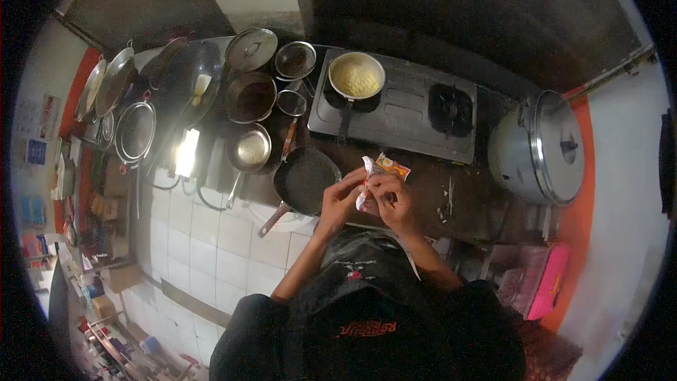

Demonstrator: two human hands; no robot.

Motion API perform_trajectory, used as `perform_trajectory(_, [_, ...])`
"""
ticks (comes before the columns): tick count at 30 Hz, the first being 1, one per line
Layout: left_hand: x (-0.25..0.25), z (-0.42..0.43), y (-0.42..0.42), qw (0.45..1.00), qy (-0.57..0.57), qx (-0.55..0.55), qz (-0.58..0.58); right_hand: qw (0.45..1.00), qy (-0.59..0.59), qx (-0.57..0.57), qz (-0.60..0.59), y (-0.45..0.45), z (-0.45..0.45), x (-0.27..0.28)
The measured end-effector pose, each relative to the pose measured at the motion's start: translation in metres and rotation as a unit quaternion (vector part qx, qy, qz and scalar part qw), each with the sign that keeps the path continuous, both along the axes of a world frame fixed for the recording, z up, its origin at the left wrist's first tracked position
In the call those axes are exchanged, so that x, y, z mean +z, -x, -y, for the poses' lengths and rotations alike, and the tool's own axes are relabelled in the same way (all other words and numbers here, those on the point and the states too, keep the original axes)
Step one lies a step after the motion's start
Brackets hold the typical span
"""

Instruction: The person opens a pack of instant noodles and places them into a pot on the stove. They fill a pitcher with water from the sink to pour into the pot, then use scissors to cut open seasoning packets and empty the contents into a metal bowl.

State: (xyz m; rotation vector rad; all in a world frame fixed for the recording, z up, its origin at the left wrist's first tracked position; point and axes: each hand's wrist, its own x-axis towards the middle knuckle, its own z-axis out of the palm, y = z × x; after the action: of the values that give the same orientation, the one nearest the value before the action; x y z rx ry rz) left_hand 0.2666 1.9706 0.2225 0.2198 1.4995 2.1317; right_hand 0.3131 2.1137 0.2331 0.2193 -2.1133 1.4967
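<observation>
Left hand: I see my left hand point(342, 195) pinching one side of a small white-and-red packet point(369, 164), fingers bent around it.
Right hand: my right hand point(392, 201) grips the packet's other side, its fingertips close to the left ones.
Packet: it is up between both hands, above the dark counter's point(423, 201) front edge; I cannot tell whether it is torn.
Orange wrapper: the orange wrapper point(395, 167) shows just beyond my right hand; I cannot tell whether they touch.
Black frying pan: the black frying pan point(305, 180) sits just beside my left hand, handle towards the floor tiles.
Stove: beyond both hands, a saucepan point(333, 69) of yellow food stands on the stove's point(405, 109) left burner.
Far right: a big lidded pot point(509, 144).
</observation>
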Motion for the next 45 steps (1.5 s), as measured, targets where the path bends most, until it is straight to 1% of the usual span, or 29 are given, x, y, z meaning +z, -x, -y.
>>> perform_trajectory(1, [0.005, 0.0, 0.01, 1.0, -0.004, -0.002, 0.002, 1.0, 0.021, 0.0, 0.009, 0.008, 0.002, 0.003])
perform_trajectory(2, [0.012, 0.001, 0.019, 0.997, 0.003, 0.01, -0.078, 1.0, 0.018, -0.002, 0.011, 0.018, 0.005, 0.007])
perform_trajectory(3, [0.015, 0.003, 0.027, 0.988, 0.011, 0.022, -0.155, 0.996, 0.071, -0.008, 0.045, 0.025, 0.01, 0.009])
perform_trajectory(4, [0.015, 0.003, 0.036, 0.988, 0.009, 0.019, -0.152, 0.989, 0.124, -0.015, 0.077, 0.034, 0.013, 0.011])
perform_trajectory(6, [0.012, 0.004, 0.055, 0.958, 0.096, 0.055, -0.264, 0.989, 0.118, -0.015, 0.087, 0.049, 0.012, 0.014])
perform_trajectory(8, [0.006, 0.003, 0.066, 0.95, 0.114, 0.062, -0.285, 0.988, 0.112, -0.016, 0.102, 0.059, 0.006, 0.019])
perform_trajectory(10, [0.002, 0.004, 0.076, 0.926, 0.18, 0.039, -0.331, 0.972, -0.003, 0.04, 0.231, 0.068, -0.008, 0.032])
perform_trajectory(13, [0.002, 0.009, 0.089, 0.928, 0.189, -0.072, -0.314, 0.947, -0.068, 0.11, 0.294, 0.082, -0.023, 0.041])
perform_trajectory(15, [-0.005, 0.009, 0.096, 0.986, 0.121, -0.088, -0.078, 0.941, -0.112, 0.097, 0.305, 0.086, -0.024, 0.044])
perform_trajectory(18, [-0.01, 0.011, 0.107, 0.991, 0.088, -0.053, -0.086, 0.965, -0.137, 0.053, 0.216, 0.085, -0.017, 0.04])
perform_trajectory(20, [-0.016, 0.008, 0.116, 0.98, 0.122, 0.013, -0.156, 0.982, -0.094, -0.064, 0.148, 0.088, -0.016, 0.034])
perform_trajectory(21, [-0.017, 0.007, 0.121, 0.974, 0.134, 0.036, -0.178, 0.982, -0.091, -0.063, 0.151, 0.09, -0.02, 0.032])
perform_trajectory(24, [-0.009, 0.003, 0.137, 0.983, 0.055, 0.078, -0.157, 0.987, -0.011, -0.117, 0.106, 0.104, -0.028, 0.026])
perform_trajectory(25, [0.024, -0.003, 0.133, 0.98, 0.073, 0.024, -0.181, 0.986, -0.026, -0.046, 0.157, 0.107, -0.027, 0.03])
perform_trajectory(26, [0.031, -0.005, 0.142, 0.899, 0.159, 0.029, -0.407, 0.979, -0.046, 0.026, 0.198, 0.117, -0.03, 0.036])
perform_trajectory(27, [0.028, -0.007, 0.142, 0.898, 0.157, 0.03, -0.411, 0.965, -0.066, 0.096, 0.235, 0.127, -0.035, 0.043])
perform_trajectory(28, [0.025, -0.007, 0.139, 0.978, 0.094, 0.025, -0.186, 0.953, -0.118, 0.1, 0.262, 0.133, -0.038, 0.053])
perform_trajectory(30, [0.023, -0.003, 0.138, 0.998, 0.029, 0.017, 0.052, 0.954, -0.175, 0.125, 0.211, 0.141, -0.037, 0.067])
perform_trajectory(31, [0.032, 0.004, 0.143, 0.975, 0.133, -0.021, -0.176, 0.948, -0.23, 0.152, 0.159, 0.142, -0.035, 0.069])
perform_trajectory(32, [0.04, 0.01, 0.146, 0.89, 0.228, -0.058, -0.391, 0.949, -0.252, 0.144, 0.126, 0.14, -0.034, 0.061])
perform_trajectory(33, [0.046, 0.016, 0.148, 0.89, 0.229, -0.059, -0.389, 0.949, -0.25, 0.145, 0.128, 0.138, -0.035, 0.059])
perform_trajectory(35, [0.055, 0.029, 0.15, 0.892, 0.217, -0.23, -0.322, 0.897, -0.284, 0.268, 0.206, 0.134, -0.039, 0.055])
perform_trajectory(36, [0.056, 0.034, 0.149, 0.892, 0.22, -0.231, -0.321, 0.891, -0.281, 0.324, 0.15, 0.134, -0.041, 0.048])
perform_trajectory(37, [0.058, 0.039, 0.148, 0.847, 0.218, -0.288, -0.389, 0.893, -0.277, 0.322, 0.15, 0.129, -0.041, 0.046])
perform_trajectory(38, [0.06, 0.043, 0.147, 0.795, 0.213, -0.342, -0.454, 0.85, -0.341, 0.383, 0.121, 0.122, -0.04, 0.048])
perform_trajectory(39, [0.068, 0.047, 0.145, 0.794, 0.212, -0.343, -0.455, 0.798, -0.403, 0.44, 0.09, 0.116, -0.038, 0.051])
perform_trajectory(41, [0.087, 0.055, 0.143, 0.77, 0.157, -0.367, -0.498, 0.812, -0.375, 0.443, 0.063, 0.106, -0.039, 0.054])
perform_trajectory(43, [0.085, 0.065, 0.146, 0.771, 0.143, -0.341, -0.519, 0.894, -0.27, 0.355, -0.031, 0.1, -0.05, 0.057])
perform_trajectory(45, [0.07, 0.07, 0.141, 0.901, 0.125, -0.235, -0.342, 0.908, -0.257, 0.329, 0.02, 0.101, -0.055, 0.058])
